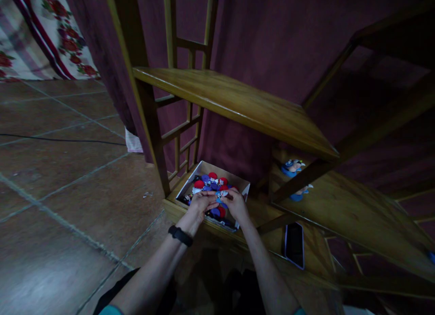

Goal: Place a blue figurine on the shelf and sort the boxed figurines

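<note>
Nearest, a phone (294, 244) lay flat on the low shelf (261, 215). Just beyond, the left hand (201, 203) and right hand (236, 205) met over the open box (245, 188), fingers curled around one small blue toy (220, 198) between them. The box held many more red and blue pieces; a loose grip could have dropped it back among them. Further right, two figures (294, 170) lay on the next shelf.
</note>
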The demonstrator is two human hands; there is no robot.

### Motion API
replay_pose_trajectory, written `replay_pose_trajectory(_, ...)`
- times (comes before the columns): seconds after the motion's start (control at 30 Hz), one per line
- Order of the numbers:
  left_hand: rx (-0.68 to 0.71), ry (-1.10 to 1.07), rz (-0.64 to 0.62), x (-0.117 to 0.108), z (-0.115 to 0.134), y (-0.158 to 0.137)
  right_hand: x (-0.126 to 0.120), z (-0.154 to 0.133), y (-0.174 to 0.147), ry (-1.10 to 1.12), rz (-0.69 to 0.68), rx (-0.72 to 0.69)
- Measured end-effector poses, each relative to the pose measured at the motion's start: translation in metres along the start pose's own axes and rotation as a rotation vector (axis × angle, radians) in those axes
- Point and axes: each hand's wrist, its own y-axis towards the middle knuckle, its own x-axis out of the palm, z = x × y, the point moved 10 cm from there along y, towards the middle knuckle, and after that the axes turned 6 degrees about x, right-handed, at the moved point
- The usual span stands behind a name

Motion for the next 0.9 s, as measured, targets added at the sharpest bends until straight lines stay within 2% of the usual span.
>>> replay_pose_trajectory(0.13, -0.032, 0.09, 0.042, -0.005, -0.002, 0.006, 0.005, 0.005, 0.0, 0.004, 0.008, 0.031)
replay_pose_trajectory(0.23, -0.031, 0.041, 0.038, -0.005, 0.001, 0.009, 0.0, 0.012, 0.001, 0.197, 0.051, 0.086)
replay_pose_trajectory(0.33, -0.061, -0.04, 0.009, -0.003, -0.001, 0.01, -0.006, 0.029, 0.0, 0.415, 0.104, 0.216)
replay_pose_trajectory(0.43, -0.107, -0.066, -0.016, -0.002, -0.007, 0.011, 0.003, 0.043, -0.006, 0.564, 0.035, 0.356)
replay_pose_trajectory(0.53, -0.137, -0.065, -0.031, -0.003, -0.011, 0.013, 0.015, 0.048, -0.01, 0.67, -0.021, 0.436)
replay_pose_trajectory(0.77, -0.13, -0.083, -0.061, -0.001, -0.011, 0.014, 0.026, 0.04, -0.011, 0.871, -0.047, 0.483)
replay_pose_trajectory(0.9, -0.119, -0.089, -0.045, 0.0, -0.009, 0.012, 0.028, 0.035, -0.012, 0.915, -0.083, 0.481)
